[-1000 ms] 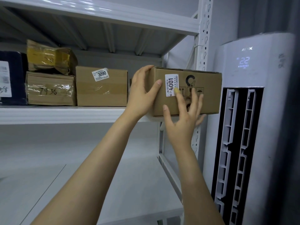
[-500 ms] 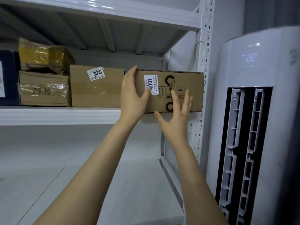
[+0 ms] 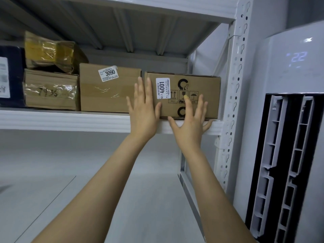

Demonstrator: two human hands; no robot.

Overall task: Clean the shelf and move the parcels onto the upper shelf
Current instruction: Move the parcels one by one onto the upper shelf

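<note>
A brown cardboard parcel labelled 4001 [image 3: 205, 95] sits on the white upper shelf [image 3: 70, 120], at its right end beside the upright post. My left hand [image 3: 143, 109] lies flat against the parcel's front left edge, fingers straight and pointing up. My right hand [image 3: 190, 123] is spread on the lower front of the same parcel, fingers straight, its little finger down over the shelf's front lip. Left of this parcel stands a brown box labelled 3090 [image 3: 108, 88].
Further left on the upper shelf sit a taped brown box [image 3: 50, 90] with a crumpled yellow-taped parcel [image 3: 52, 53] on top, and a dark parcel [image 3: 8, 78] at the edge. The lower shelf [image 3: 87, 172] spreads out below. A white air conditioner [image 3: 289, 137] stands to the right.
The 4001 parcel went from being held in the air at the shelf's right end to resting on the upper shelf. Both hands opened flat against its front.
</note>
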